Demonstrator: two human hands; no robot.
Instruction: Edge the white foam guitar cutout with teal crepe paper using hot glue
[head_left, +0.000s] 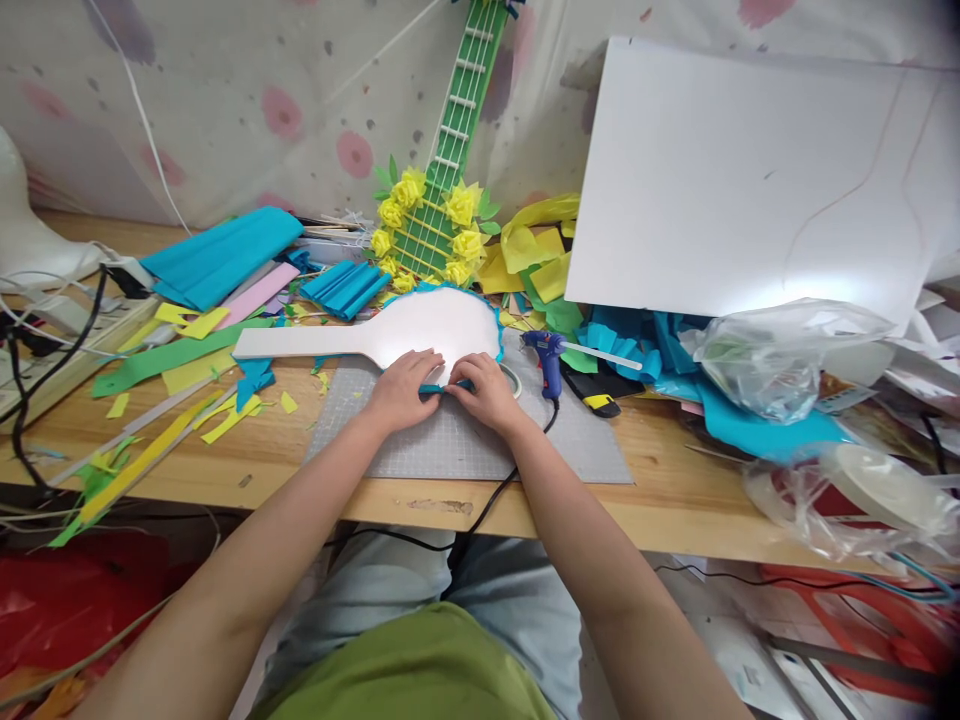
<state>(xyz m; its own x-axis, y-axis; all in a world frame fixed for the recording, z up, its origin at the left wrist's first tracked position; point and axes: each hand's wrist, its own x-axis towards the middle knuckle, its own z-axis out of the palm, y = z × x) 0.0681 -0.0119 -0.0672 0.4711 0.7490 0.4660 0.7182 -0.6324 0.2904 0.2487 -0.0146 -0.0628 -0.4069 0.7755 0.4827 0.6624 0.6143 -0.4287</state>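
A white guitar-shaped board lies flat in front of me, its narrow neck pointing left. Blue crepe paper shows along the far and right edge of its round body. At the near edge, my left hand and my right hand are close together, thumbs and fingers pinching a blue crepe paper strip against the board. The fingertips partly hide the strip. Under the board is a grey cutting mat. A blue glue gun lies right of my right hand, beside a partly covered tape roll.
Behind the board leans a green paper guitar with yellow flowers. Coloured paper scraps cover the left side. A large white sheet, a cutter and a plastic bag are on the right. The glue gun's black cord crosses the table's front edge.
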